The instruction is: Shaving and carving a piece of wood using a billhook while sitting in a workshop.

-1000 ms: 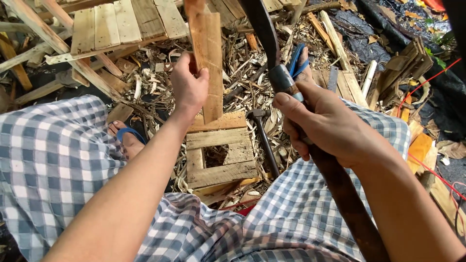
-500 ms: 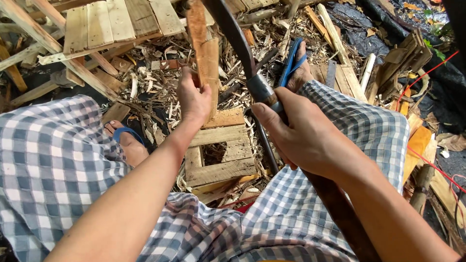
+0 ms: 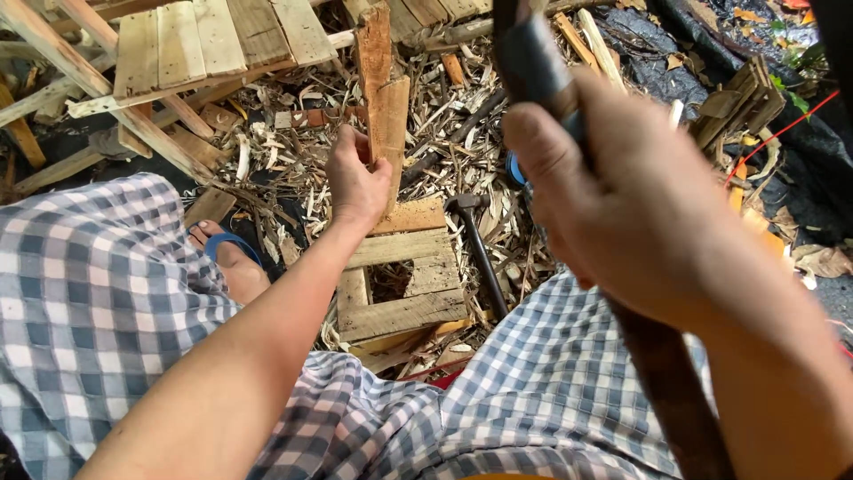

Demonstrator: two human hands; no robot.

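Covering the ground, a litter of wood chips [image 3: 293, 142] is being shared with a slatted pallet [image 3: 191, 44] and a small wooden frame [image 3: 400, 276]. Standing upright on that frame, a split plank [image 3: 384, 107] is being clamped low on its left edge by the left hand [image 3: 355, 182]. Nearer the camera, a dark tool handle [image 3: 657, 373] is being clenched in the right hand [image 3: 622, 213], well right of the plank. A hammer [image 3: 475, 240] is lying beside the frame.

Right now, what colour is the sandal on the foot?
Blue rubber sandal, seen in the head view.
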